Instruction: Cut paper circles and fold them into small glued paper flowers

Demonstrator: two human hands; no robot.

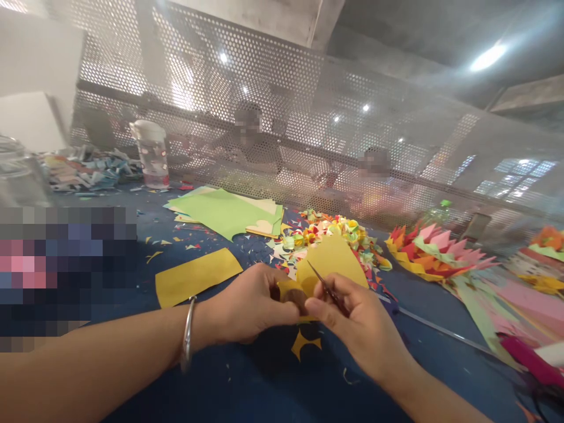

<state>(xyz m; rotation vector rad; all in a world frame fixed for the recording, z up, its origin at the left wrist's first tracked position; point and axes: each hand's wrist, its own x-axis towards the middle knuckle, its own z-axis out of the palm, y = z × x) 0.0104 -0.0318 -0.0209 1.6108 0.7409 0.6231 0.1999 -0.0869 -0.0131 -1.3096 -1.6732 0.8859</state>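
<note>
Pinched in my left hand (253, 302), which wears a silver bangle (188, 329), is a small piece of yellow paper (288, 286). My right hand (368, 320) is closed around a pair of small scissors (325, 282); their pointed tip slants up and left, and the fingers cover the handles. Its fingertips are close to the held paper; whether they touch it I cannot tell. Just behind both hands lies a larger yellow sheet (337, 258). To the left is a yellow paper strip (196, 276). A yellow offcut with curved edges (304, 343) rests below the hands.
Green and cream sheets (220, 211) lie beyond the hands, beside a heap of small coloured paper pieces (339, 229). Layered paper flowers (440, 249) stand right. A clear bottle (151, 155) is back left. A perforated screen (282, 117) borders the table, people behind it.
</note>
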